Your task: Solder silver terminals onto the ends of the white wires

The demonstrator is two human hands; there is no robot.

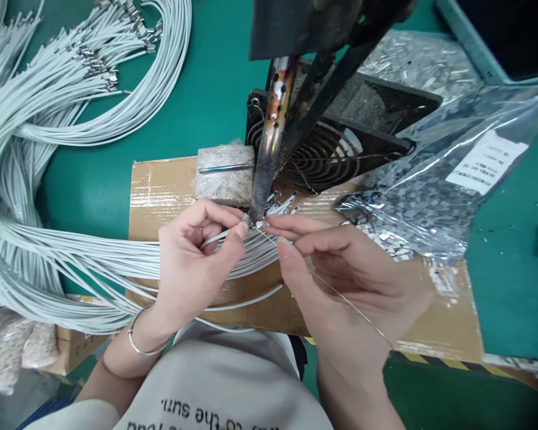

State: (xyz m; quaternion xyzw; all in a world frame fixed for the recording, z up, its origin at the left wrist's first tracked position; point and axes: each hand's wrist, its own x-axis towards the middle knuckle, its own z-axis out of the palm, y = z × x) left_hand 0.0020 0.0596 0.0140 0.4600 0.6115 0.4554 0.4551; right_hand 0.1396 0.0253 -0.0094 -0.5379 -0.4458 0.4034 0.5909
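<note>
Between the thumb and forefinger of my left hand (201, 257) is the end of a white cable (216, 237). My right hand (336, 275) pinches a thin strand of solder wire (352, 306), which trails back across the palm. Both sets of fingertips meet just under the tip of a heat-stained, perforated metal tube, a soldering iron (269, 137), pointing downward. The small joint at the cable's end is partly covered by my fingers. Below the hands runs a bundle of white cables (255, 257), their ends showing behind the iron.
A wrapped block (226, 185) with a metal rod on it stands left of the iron. Behind the iron is a black fan (327, 155). Plastic bags of small metal parts (439, 179) lie right. Coiled white cables (174, 71) fill the left. Cardboard (448, 310) covers the green table.
</note>
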